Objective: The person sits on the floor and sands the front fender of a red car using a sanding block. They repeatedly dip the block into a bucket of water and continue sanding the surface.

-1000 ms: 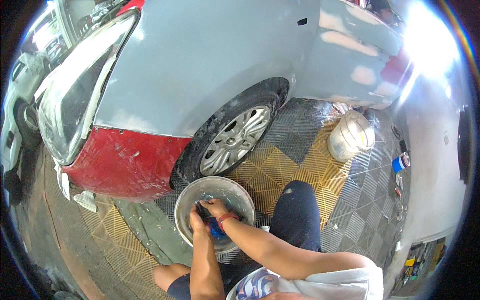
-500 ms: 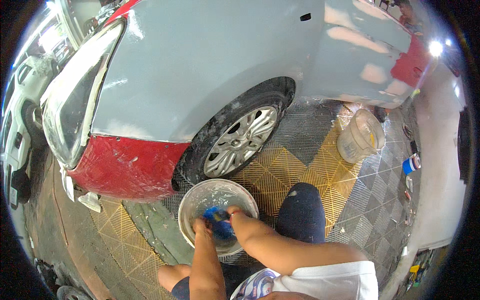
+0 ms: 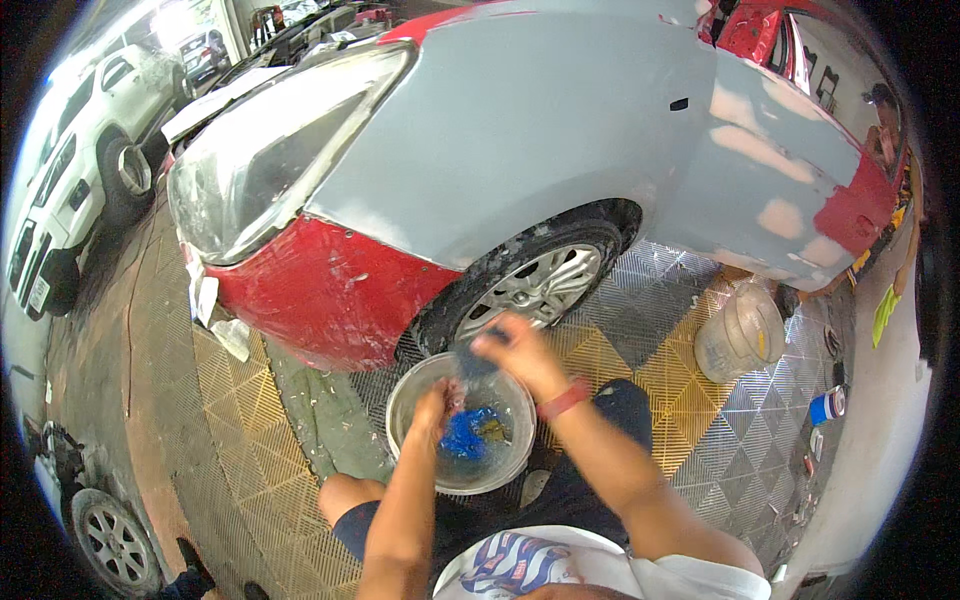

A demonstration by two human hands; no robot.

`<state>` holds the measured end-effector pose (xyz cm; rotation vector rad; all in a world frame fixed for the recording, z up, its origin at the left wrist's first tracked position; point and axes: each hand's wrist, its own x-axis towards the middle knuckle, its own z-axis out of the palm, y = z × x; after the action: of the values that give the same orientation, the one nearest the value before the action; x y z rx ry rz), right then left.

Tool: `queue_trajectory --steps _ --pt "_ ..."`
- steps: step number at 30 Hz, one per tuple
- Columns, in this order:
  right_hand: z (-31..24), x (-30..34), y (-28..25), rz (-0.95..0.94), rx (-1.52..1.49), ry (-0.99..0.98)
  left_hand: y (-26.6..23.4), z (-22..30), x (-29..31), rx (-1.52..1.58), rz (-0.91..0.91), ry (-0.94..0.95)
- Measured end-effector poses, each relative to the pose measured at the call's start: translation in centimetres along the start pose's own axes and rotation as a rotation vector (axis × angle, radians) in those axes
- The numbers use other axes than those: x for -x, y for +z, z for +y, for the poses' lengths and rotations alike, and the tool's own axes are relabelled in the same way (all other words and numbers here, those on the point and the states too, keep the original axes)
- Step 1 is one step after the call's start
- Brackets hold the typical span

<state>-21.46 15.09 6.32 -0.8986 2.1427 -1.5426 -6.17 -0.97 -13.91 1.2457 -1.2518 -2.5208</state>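
A round whitish plastic bucket (image 3: 402, 450) stands before me, beside the car's front wheel. Inside it lie a blue crumpled, cloth-like thing (image 3: 466, 434) and a small olive-brown piece (image 3: 494, 430). My left hand (image 3: 438, 404) is over the bucket's left part, its fingers loosely apart and somewhat blurred, with nothing plainly in them. Above the far right rim, my right hand (image 3: 518, 352) is closed on a thin dark sheet (image 3: 474, 362). Motion smears that sheet, so its kind is unclear. A red band (image 3: 564, 400) circles my right wrist.
Ahead stands a car (image 3: 540, 130) with grey-primed panels and a red bumper (image 3: 330, 290). Its wheel (image 3: 540, 285) is close behind the bucket. To the right are a second whitish bucket (image 3: 740, 335) and a blue can (image 3: 827, 405). A white vehicle (image 3: 95, 150) stands at far left.
My right hand has risen out of the bucket with the dark sheet. My left hand has lifted away from the blue thing. The view has shifted, showing more of the car's front.
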Motion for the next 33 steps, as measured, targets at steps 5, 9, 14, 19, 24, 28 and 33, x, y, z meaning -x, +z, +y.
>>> queue_trajectory --steps 5,9,14,19,24,28,33 --pt "-17.4 -5.6 -15.2 0.716 -0.207 -0.567 8.6 21.0 16.2 -1.141 -0.259 0.974" --pt "-25.0 -15.7 -21.4 1.039 0.347 -0.941 14.4 33.2 26.0 -1.528 -0.172 1.291" --pt "-25.7 -24.6 -16.4 1.067 0.952 -1.089 15.9 41.5 26.7 -1.965 0.173 1.841" --pt "-29.0 -22.5 -10.1 0.266 0.963 -1.333 11.5 42.6 22.9 -2.113 0.129 1.888" --pt "-29.3 -23.3 -20.1 0.311 1.159 -1.259 10.1 42.5 21.3 -2.101 0.1 1.867" --pt "-31.9 -23.8 -12.5 0.093 1.116 -1.358 10.2 42.0 20.4 -2.115 0.149 1.876" --pt "-32.5 -24.4 -16.7 0.064 1.181 -1.443 9.7 41.9 19.8 -2.089 0.186 1.894"
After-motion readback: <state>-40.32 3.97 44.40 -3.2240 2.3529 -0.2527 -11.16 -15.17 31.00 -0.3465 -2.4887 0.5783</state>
